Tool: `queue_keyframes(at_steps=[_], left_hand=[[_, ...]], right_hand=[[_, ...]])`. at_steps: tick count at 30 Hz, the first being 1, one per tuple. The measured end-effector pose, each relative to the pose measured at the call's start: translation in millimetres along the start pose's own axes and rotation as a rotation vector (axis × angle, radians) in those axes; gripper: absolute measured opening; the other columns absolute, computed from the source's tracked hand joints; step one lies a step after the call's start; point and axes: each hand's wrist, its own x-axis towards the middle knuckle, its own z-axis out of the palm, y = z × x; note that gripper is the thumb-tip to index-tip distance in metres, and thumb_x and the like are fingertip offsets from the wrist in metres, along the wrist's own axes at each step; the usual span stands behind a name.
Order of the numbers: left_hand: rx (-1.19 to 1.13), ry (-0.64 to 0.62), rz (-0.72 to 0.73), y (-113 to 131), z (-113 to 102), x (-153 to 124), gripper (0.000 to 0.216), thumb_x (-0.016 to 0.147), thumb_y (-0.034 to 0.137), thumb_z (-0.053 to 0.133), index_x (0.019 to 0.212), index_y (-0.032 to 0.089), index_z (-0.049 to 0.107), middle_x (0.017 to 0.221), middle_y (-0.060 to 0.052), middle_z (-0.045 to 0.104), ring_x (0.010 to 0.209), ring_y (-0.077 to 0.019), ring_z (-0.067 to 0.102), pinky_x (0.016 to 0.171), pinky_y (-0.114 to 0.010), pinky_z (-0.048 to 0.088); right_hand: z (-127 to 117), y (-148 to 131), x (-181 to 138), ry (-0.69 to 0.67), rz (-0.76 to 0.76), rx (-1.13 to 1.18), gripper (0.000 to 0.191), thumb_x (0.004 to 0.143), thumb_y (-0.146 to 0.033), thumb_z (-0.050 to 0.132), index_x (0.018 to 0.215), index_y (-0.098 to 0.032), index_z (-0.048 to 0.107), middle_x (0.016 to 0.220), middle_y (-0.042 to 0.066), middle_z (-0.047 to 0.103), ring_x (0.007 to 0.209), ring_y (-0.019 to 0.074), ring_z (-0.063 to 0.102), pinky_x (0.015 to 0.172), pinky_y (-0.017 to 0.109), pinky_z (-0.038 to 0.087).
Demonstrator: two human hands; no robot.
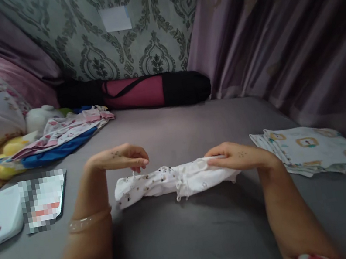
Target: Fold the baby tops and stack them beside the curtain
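Note:
A white garment [165,181] with small dark prints and thin ties lies folded into a long narrow strip on the grey sheet, in the middle of the head view. My right hand [230,156] grips its right end, thumb on the near side and fingers partly hidden by the cloth. Just above its left part hovers my left hand [128,158], fingers curled and drawn together. A short bit of tie shows beneath those fingertips; whether they pinch it I cannot make out. Another knotted tie [179,190] hangs at the garment's front edge.
To the right lies a stack of folded printed cloths [311,146]. A white device [1,215] and a blurred phone-like item [47,199] lie at left, below piled clothes [67,129]. A black and maroon long bag [134,94] rests against the patterned wall.

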Motion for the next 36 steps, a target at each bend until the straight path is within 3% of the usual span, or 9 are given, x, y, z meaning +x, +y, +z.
queue_keyframes(at_steps=[4, 7, 11, 15, 21, 24, 29, 33, 36], left_hand=[[0.096, 0.059, 0.152, -6, 22, 40, 0.009, 0.077, 0.025, 0.069, 0.083, 0.020, 0.074, 0.072, -0.004, 0.071, 0.061, -0.0143, 0.065, 0.054, -0.018, 0.047], [0.148, 0.053, 0.297, -2, 44, 64, 0.022, 0.071, 0.019, 0.072, 0.092, 0.023, 0.074, 0.086, -0.005, 0.074, 0.070, -0.0157, 0.067, 0.057, -0.019, 0.048], [0.117, -0.073, 0.361, -2, 61, 77, 0.034, 0.071, 0.025, 0.075, 0.105, 0.026, 0.072, 0.096, -0.006, 0.073, 0.078, -0.0171, 0.068, 0.061, -0.020, 0.049], [0.033, -0.065, 0.372, -5, 64, 77, 0.025, 0.064, 0.036, 0.080, 0.084, 0.022, 0.073, 0.078, -0.003, 0.071, 0.067, -0.0155, 0.063, 0.057, -0.021, 0.046], [-0.184, 0.032, 0.223, 5, 50, 53, 0.025, 0.074, 0.039, 0.073, 0.075, 0.017, 0.059, 0.066, 0.001, 0.057, 0.056, -0.0090, 0.049, 0.051, -0.019, 0.037], [-0.260, 0.171, 0.259, 21, 39, 31, 0.027, 0.079, 0.035, 0.070, 0.071, 0.018, 0.050, 0.061, 0.004, 0.046, 0.053, -0.0071, 0.040, 0.048, -0.018, 0.031], [-0.091, 0.371, 0.308, 52, 30, -4, 0.024, 0.082, 0.034, 0.067, 0.075, 0.020, 0.050, 0.060, 0.005, 0.040, 0.050, -0.0069, 0.032, 0.043, -0.018, 0.024], [0.106, 0.436, 0.333, 66, 27, -26, 0.024, 0.081, 0.041, 0.067, 0.089, 0.019, 0.059, 0.069, 0.001, 0.051, 0.057, -0.0094, 0.043, 0.046, -0.018, 0.032], [0.278, 0.542, 0.252, 73, 24, -39, 0.036, 0.090, 0.049, 0.047, 0.098, 0.019, 0.065, 0.082, -0.003, 0.061, 0.068, -0.0126, 0.052, 0.056, -0.020, 0.040]], right_hand=[[3, -9, -6, -0.121, -0.010, -0.044, 0.023, 0.081, -0.032, 0.060, 0.094, -0.022, 0.077, 0.081, 0.000, 0.074, 0.070, 0.0152, 0.065, 0.057, 0.020, 0.046], [3, -20, -12, -0.144, -0.072, 0.018, 0.023, 0.078, -0.027, 0.062, 0.095, -0.023, 0.077, 0.082, -0.001, 0.075, 0.068, 0.0146, 0.065, 0.057, 0.020, 0.047], [-1, -26, -20, -0.096, -0.075, 0.101, 0.021, 0.073, -0.026, 0.067, 0.090, -0.024, 0.078, 0.078, -0.001, 0.074, 0.066, 0.0148, 0.065, 0.056, 0.020, 0.049], [-12, -24, -28, -0.079, -0.036, 0.129, 0.022, 0.075, -0.032, 0.068, 0.092, -0.023, 0.078, 0.083, 0.001, 0.074, 0.072, 0.0161, 0.066, 0.060, 0.022, 0.051], [-26, -14, -39, 0.086, -0.016, 0.121, 0.033, 0.076, -0.044, 0.070, 0.099, -0.021, 0.076, 0.092, 0.004, 0.074, 0.079, 0.0184, 0.066, 0.064, 0.024, 0.051], [-27, -11, -34, 0.141, -0.027, 0.093, 0.035, 0.079, -0.045, 0.067, 0.103, -0.021, 0.073, 0.096, 0.004, 0.072, 0.080, 0.0170, 0.064, 0.065, 0.024, 0.049], [-23, -17, -14, 0.161, -0.029, 0.058, 0.035, 0.080, -0.046, 0.065, 0.098, -0.017, 0.070, 0.079, 0.001, 0.068, 0.066, 0.0117, 0.057, 0.056, 0.021, 0.041], [-22, -27, -4, 0.211, -0.069, -0.020, 0.035, 0.079, -0.049, 0.065, 0.090, -0.017, 0.072, 0.081, 0.002, 0.067, 0.069, 0.0127, 0.056, 0.059, 0.023, 0.041], [-24, -27, -1, 0.257, -0.128, -0.059, 0.035, 0.077, -0.052, 0.066, 0.087, -0.020, 0.075, 0.086, 0.004, 0.066, 0.075, 0.0150, 0.057, 0.063, 0.025, 0.043]])
